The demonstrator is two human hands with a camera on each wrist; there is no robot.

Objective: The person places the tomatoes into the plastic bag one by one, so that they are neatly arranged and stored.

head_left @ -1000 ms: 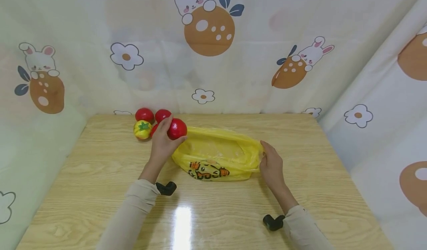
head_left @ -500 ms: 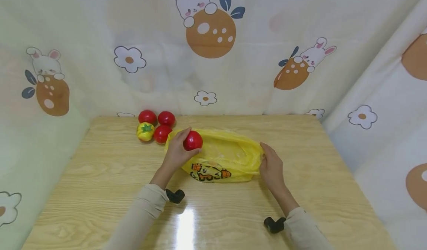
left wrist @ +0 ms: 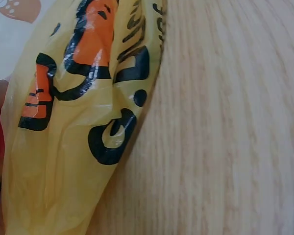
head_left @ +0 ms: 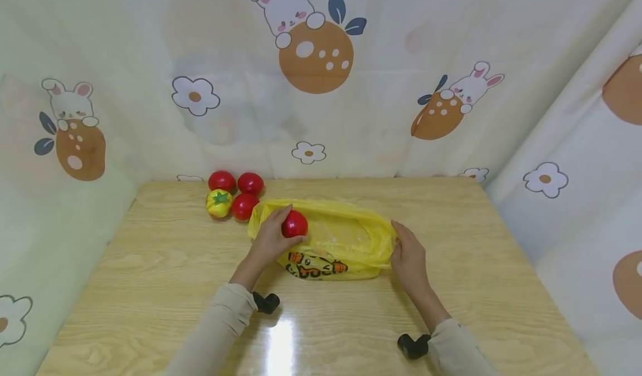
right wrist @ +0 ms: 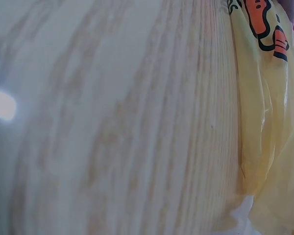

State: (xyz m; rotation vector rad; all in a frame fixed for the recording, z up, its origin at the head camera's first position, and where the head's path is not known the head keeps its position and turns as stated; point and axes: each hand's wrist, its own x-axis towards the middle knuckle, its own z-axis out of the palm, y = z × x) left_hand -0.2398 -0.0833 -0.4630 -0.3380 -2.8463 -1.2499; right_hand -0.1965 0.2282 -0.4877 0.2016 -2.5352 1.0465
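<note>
My left hand (head_left: 270,241) grips a shiny red, ball-shaped toy fruit (head_left: 296,224) between thumb and fingers, over the left part of a yellow plastic bag's mouth. The yellow plastic bag (head_left: 346,237) lies on its base with its mouth spread wide, a cartoon print on its near side. At the bag's right end, my right hand (head_left: 410,258) pinches the rim. The left wrist view shows the printed bag wall (left wrist: 54,161) close up, with a sliver of red at the left edge. In the right wrist view, the bag's side (right wrist: 264,112) runs down the right.
Left of the bag on the wooden table (head_left: 165,287) sits a cluster of red round fruits (head_left: 222,181) and one yellow fruit (head_left: 219,203) with a green star-shaped top. The nearest red fruit (head_left: 244,206) is right beside the bag. A printed curtain (head_left: 241,136) hangs behind.
My left hand has carried the red fruit right and nearer to me, from beside the cluster to over the bag's mouth. My right hand keeps its hold on the rim.
</note>
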